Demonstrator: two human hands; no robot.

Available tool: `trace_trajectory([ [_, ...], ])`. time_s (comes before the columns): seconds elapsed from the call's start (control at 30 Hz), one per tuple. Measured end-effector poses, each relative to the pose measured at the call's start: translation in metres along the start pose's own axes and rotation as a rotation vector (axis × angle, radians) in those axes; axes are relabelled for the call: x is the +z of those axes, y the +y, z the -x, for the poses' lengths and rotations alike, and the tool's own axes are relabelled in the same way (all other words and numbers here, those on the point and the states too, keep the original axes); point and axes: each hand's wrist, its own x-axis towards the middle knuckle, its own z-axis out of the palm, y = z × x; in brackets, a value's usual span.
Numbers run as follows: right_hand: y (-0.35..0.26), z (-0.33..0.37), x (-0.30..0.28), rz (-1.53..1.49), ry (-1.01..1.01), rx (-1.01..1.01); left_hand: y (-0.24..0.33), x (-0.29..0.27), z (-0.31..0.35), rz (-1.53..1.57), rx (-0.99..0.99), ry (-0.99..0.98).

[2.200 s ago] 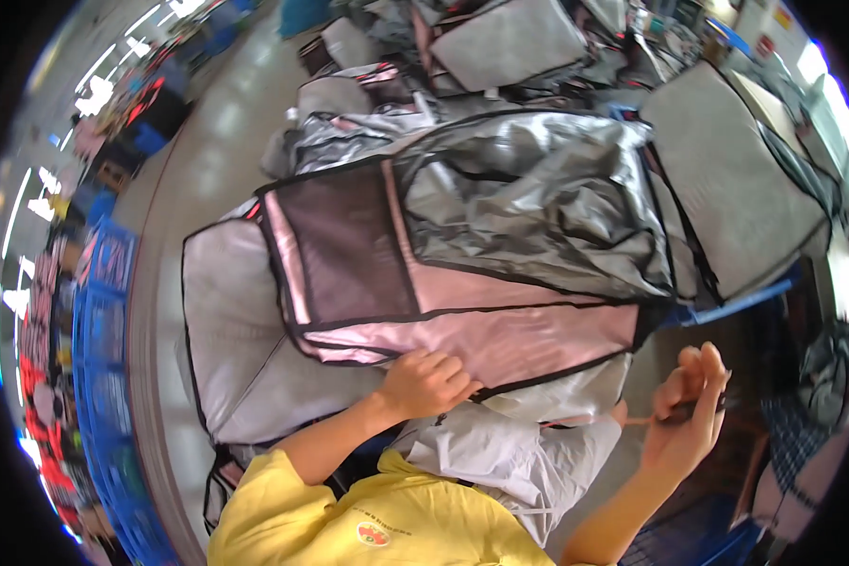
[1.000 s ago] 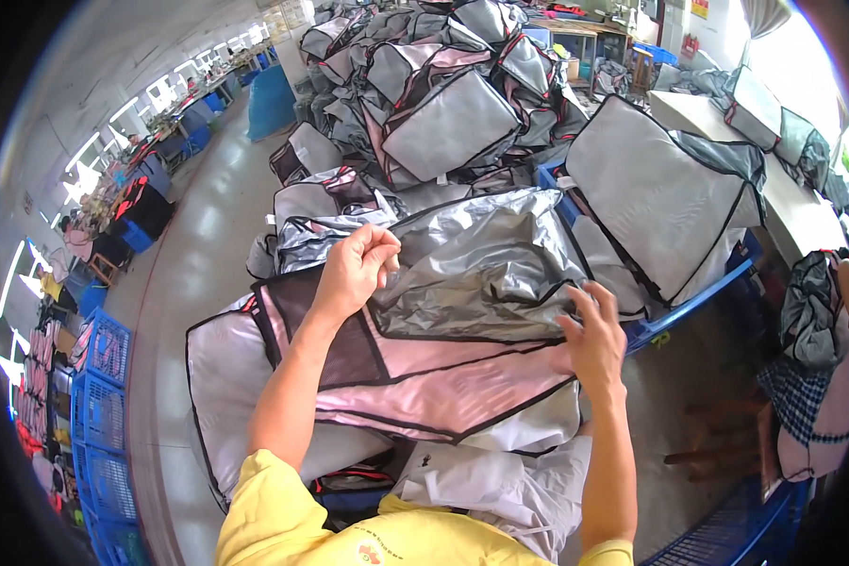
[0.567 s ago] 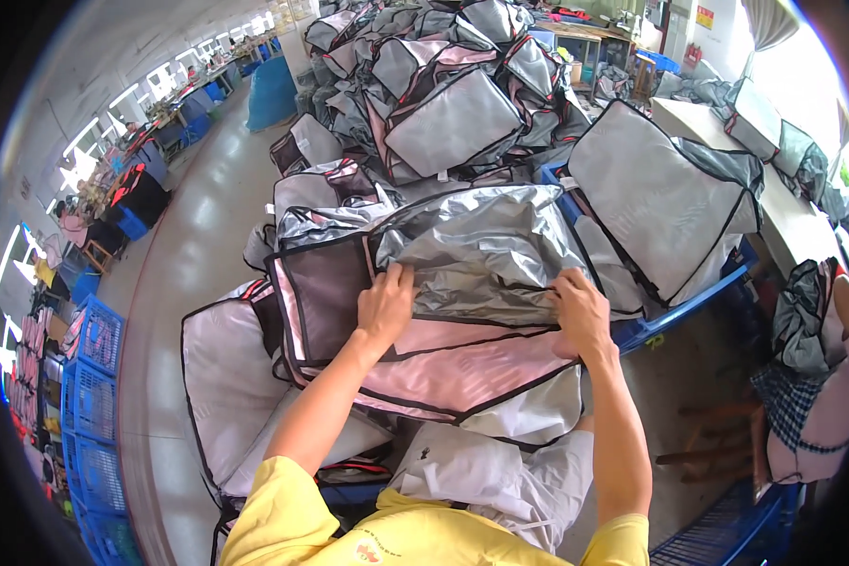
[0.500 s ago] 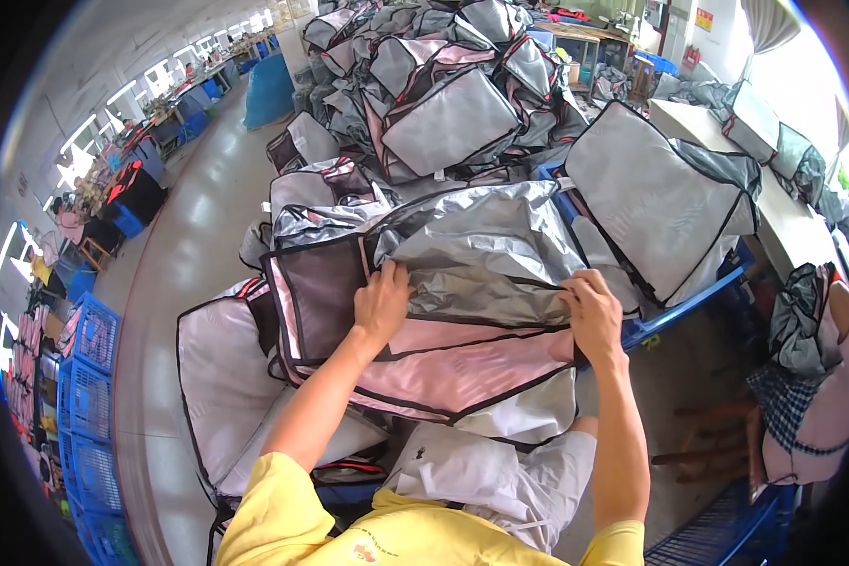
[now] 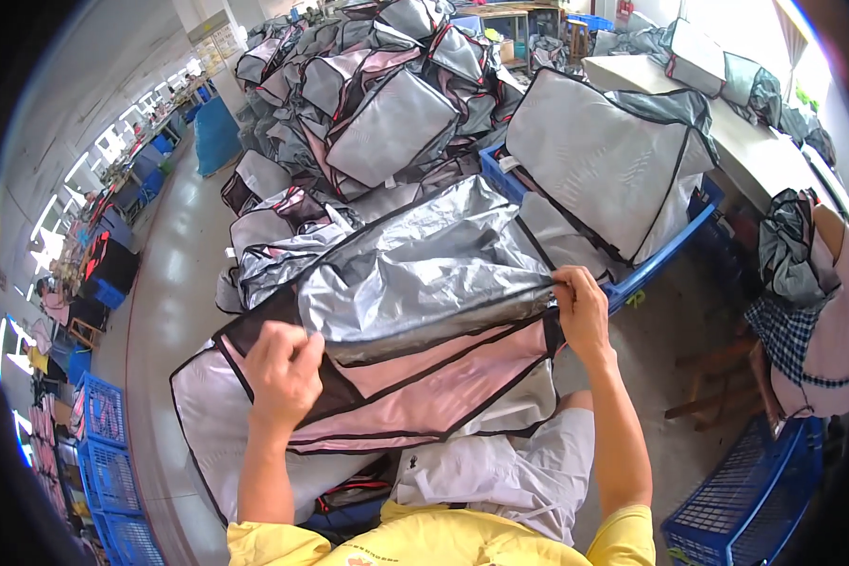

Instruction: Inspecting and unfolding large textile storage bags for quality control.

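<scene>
An unfinished bag with a crinkled silver lining, pink panels and black binding lies spread over my lap. At the lining's left corner, my left hand is closed, thumb and fingertips meeting at the bound edge. My right hand pinches the same edge at its right end. Between them the black-bound edge runs fairly straight, with the lining lying back beyond it. A dark mesh panel shows beside my left hand, partly hidden by it.
A large heap of grey, silver and pink bags rises ahead. A blue crate at right carries another grey bag. Stacked blue baskets stand far left. At the right edge a person sits by a wooden stool.
My left hand has moved left and nearer to me along the lining's edge. The silver lining now lies flatter and wider. My right hand stays at the right end; the view has shifted right.
</scene>
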Motion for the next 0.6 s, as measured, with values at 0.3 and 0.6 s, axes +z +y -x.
trace_trajectory([
  [0.3, 0.016, 0.103, 0.004, 0.107, -0.16, 0.112, 0.067, 0.03, 0.123, 0.15, -0.141, -0.341],
  [0.6, 0.018, 0.121, 0.0, 0.142, -0.155, 0.141, 0.068, 0.007, 0.086, 0.346, -0.186, -0.144],
])
